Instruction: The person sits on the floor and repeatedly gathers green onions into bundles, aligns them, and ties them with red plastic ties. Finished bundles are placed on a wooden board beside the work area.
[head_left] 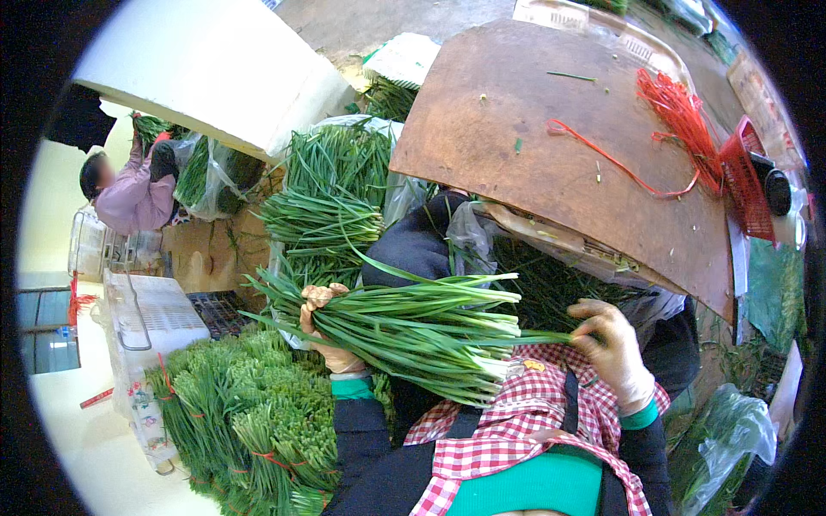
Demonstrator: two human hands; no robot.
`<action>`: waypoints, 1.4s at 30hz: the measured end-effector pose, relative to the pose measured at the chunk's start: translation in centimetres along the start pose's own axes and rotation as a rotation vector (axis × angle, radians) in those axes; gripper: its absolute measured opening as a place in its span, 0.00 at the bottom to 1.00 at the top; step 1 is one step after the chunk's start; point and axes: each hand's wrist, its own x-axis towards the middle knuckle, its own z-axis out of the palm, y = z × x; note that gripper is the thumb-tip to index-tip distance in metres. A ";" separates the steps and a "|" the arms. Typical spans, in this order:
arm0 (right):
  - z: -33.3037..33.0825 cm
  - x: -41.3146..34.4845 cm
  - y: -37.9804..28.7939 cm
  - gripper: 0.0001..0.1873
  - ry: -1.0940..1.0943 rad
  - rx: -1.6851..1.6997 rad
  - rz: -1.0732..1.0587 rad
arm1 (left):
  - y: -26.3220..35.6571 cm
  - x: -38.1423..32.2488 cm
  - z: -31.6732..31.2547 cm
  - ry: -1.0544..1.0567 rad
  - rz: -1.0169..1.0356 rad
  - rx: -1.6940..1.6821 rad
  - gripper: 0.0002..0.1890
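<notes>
A loose bunch of long green leafy stalks with pale cut ends, like garlic chives (419, 322), lies across the space before me. My left hand (329, 329), in a thin pale glove, is closed around its leafy part, and the white ends point right. Between the thumb and fingers of my gloved right hand (600, 342) is a green leaf (545, 337) that reaches to the bunch's cut ends. More untied stalks (322, 219) are heaped beyond my left hand. At the lower left stand many bundles (258, 413) tied with red bands.
A brown board (548, 116) holds red plastic ties (684, 122) and leaf scraps. A red basket (745, 187) is at its right end. White foam box (213, 71) at upper left; another person (135, 193) handles greens beyond it. Dark leaf trimmings (548, 284) fill a bag below the board.
</notes>
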 end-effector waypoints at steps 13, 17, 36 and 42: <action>4.7 10.3 -10.1 0.11 -0.254 -0.016 -0.372 | -0.1 0.8 0.6 -0.091 -0.144 -0.373 0.11; 4.0 8.7 -9.4 0.07 -0.066 0.377 -0.121 | 0.4 0.5 0.4 -0.103 -0.131 -0.296 0.14; 3.6 8.6 -8.0 0.15 -0.329 0.108 -0.213 | 0.5 0.9 -0.1 0.310 -0.306 -0.282 0.05; -0.3 4.9 -3.9 0.07 -0.172 0.716 0.449 | 1.0 1.0 -1.3 0.209 -0.232 0.147 0.08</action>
